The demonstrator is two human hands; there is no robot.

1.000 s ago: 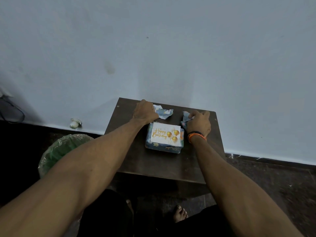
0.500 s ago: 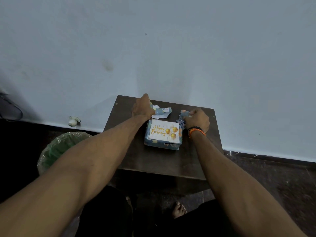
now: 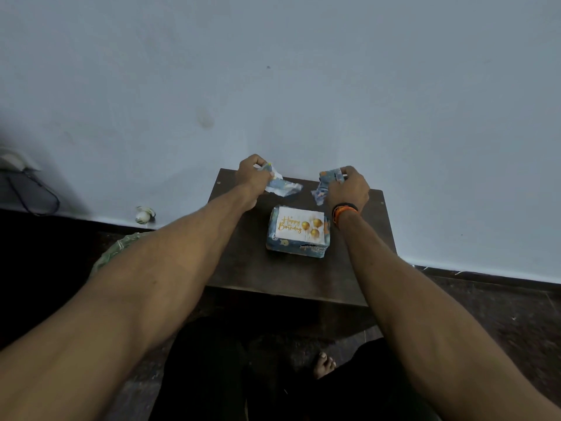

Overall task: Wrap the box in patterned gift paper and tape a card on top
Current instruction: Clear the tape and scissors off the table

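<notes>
Scraps of blue patterned gift paper are now lifted in both hands, where a second ago they lay low against the dark brown wooden tabletop (image 3: 243, 268). The left hand (image 3: 253, 174) has risen to the far left edge of the tabletop and grips a crumpled blue-and-white paper scrap (image 3: 283, 186), its fingers curled round the upper end while the rest hangs down towards the surface. The right hand (image 3: 347, 189), with an orange and black band (image 3: 344, 209) at the wrist, has likewise come up and pinches a second crumpled blue paper scrap (image 3: 323, 185) between thumb and fingertips. Both hands have drawn back from the small box wrapped in blue patterned paper (image 3: 296, 249), which sits alone near the middle of the tabletop, touched by neither hand. The white rectangular card with gold "Happy Birthday" lettering and balloons (image 3: 299, 224) lies flat on top of the box as before. A green bin bag (image 3: 112, 253) shows beyond the left forearm, on the floor.
</notes>
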